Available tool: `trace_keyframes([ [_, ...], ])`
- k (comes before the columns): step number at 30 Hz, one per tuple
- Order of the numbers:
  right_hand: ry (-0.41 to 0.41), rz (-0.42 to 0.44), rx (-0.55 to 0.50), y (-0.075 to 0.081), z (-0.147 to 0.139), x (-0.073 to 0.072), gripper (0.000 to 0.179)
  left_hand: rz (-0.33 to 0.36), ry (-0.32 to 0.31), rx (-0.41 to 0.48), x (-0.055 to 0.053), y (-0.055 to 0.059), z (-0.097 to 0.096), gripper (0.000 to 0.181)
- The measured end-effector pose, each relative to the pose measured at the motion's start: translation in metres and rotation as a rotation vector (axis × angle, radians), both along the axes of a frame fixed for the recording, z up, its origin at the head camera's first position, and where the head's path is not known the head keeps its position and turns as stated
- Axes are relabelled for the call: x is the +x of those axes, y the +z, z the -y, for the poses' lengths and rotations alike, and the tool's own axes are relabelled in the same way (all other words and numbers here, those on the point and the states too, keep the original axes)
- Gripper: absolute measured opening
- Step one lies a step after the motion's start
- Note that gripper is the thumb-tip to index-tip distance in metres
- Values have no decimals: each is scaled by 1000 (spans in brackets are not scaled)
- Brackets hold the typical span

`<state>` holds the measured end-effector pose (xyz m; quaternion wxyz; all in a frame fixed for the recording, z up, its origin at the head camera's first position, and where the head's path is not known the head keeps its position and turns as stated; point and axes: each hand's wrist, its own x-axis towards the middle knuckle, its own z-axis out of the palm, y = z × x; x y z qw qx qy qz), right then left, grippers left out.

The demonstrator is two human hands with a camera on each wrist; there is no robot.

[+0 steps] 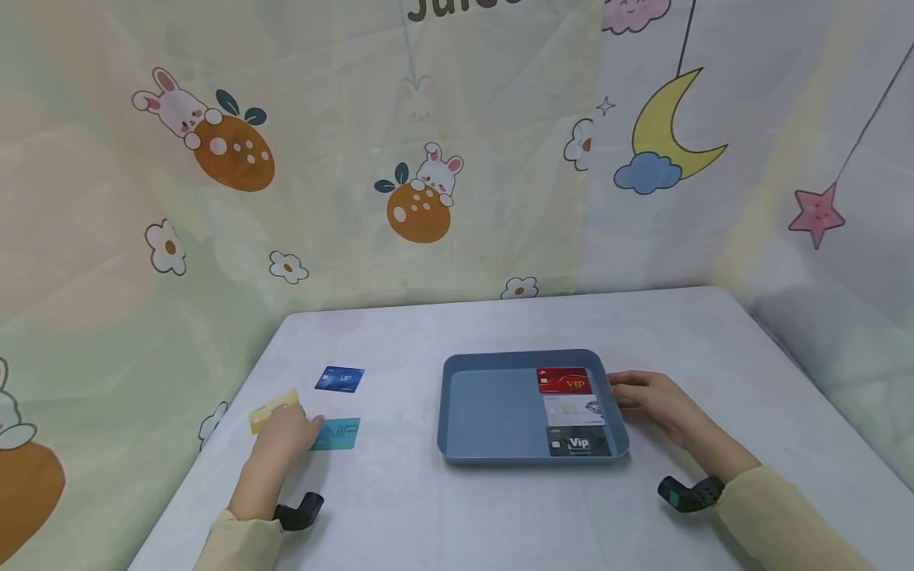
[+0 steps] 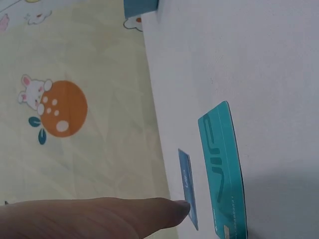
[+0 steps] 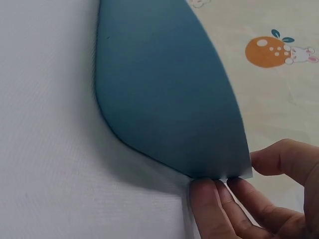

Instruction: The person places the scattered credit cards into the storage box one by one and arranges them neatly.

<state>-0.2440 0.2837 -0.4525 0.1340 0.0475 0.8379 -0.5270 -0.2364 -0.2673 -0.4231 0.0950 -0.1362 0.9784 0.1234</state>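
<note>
My left hand (image 1: 286,432) is over a yellow card (image 1: 264,414) at the left, covering part of it. I cannot tell whether the fingers grip this card. Right beside the thumb lies a teal VIP card (image 1: 339,434), partly overlapped by the hand. In the left wrist view one straight finger (image 2: 154,214) overlaps the blue VIP card (image 2: 187,184), with the teal card (image 2: 224,174) nearer. At the right, my right hand (image 1: 657,404) touches the blue-grey tray (image 1: 493,428) along its right side. In the right wrist view its fingertips (image 3: 205,191) rest against the outer wall.
Inside the tray, along its right side, a red VIP card (image 1: 562,381), a white card (image 1: 574,410) and a black Vip card (image 1: 578,442) lie in a column. A white cloth covers the table (image 1: 400,515); a patterned curtain (image 1: 343,254) hangs behind it.
</note>
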Motion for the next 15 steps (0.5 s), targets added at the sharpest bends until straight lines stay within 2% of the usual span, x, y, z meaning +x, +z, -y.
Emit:
trace_keyframes([
  [10,-19,-10,-19,1,1,3,63,32,22,17,0,-11,-1,79],
  [15,-35,3,-44,1,0,3,62,35,37,24,-3,-11,-4,80],
])
